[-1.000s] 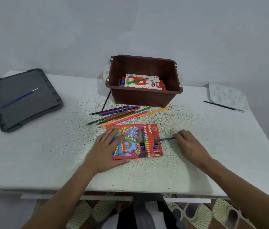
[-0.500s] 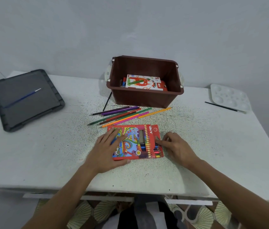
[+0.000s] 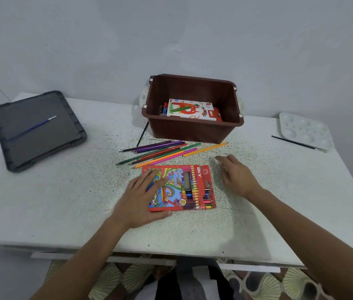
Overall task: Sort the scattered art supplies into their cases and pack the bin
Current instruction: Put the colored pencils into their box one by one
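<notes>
Orange pencil (image 3: 204,147) lies at 11 o'clock from your right hand (image 3: 237,177), near; axis 8-to-2 o'clock. Right hand splayed, empty, nearer. Left hand (image 3: 140,198) flat, pins case (image 3: 184,187).

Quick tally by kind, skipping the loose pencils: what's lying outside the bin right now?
Pencil case: 1
Grey lid: 1
Palette: 1
Brushes: 3 (one blue, two black)
Total: 6

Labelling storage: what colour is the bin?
Dark brown bin, clearest in the head view.
</notes>
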